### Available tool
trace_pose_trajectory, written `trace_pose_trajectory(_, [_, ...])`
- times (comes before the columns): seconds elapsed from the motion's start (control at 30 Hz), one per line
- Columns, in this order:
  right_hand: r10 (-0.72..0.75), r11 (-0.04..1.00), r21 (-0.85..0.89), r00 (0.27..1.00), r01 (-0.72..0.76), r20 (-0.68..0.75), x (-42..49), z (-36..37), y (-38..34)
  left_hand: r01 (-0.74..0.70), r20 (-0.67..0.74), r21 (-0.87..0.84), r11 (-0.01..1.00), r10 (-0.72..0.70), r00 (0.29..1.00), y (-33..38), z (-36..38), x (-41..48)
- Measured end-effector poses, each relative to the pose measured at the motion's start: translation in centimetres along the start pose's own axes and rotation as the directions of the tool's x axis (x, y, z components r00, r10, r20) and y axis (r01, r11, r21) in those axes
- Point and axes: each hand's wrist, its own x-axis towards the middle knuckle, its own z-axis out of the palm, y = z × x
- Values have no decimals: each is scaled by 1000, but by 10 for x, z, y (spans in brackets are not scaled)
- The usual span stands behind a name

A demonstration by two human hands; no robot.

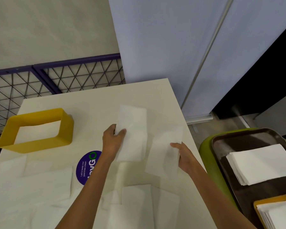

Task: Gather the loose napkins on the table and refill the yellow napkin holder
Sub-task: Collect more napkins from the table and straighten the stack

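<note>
A cream table (92, 103) stands by grey partitions (172, 47). The left hand (113, 139) and right hand (183, 156) each pinch a napkin; the yellow napkin holder (35, 147) sits far left.

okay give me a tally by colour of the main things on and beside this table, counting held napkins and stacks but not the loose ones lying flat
Yellow: 2, the empty napkin holder and a filled holder on the tray.
White: 3, a napkin in the left hand, a napkin in the right hand, one napkin stack.
Brown: 1, the tray.
Purple: 1, the round sticker.
Total: 7
</note>
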Motion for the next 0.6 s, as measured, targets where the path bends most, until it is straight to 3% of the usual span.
trace_pose_trajectory(0.1, [34, 996, 84, 999, -35, 7, -1, 13, 2, 75, 128, -214, 974, -49, 991, 18, -2, -14])
trace_pose_trajectory(0.2, [87, 986, 138, 996, -91, 29, -3, 29, 1, 107, 217, -279, 954, -46, 975, 19, 11, -27])
trace_pose_trajectory(0.47, [9, 974, 225, 992, -37, 123, -5, 45, 0, -26, 113, 78, 997, 17, 993, -4, 35, -41])
trace_pose_trajectory(0.6, [0, 981, 193, 994, -21, 105, -5, 47, 4, -92, 65, 140, 986, 84, 994, -6, 36, -42])
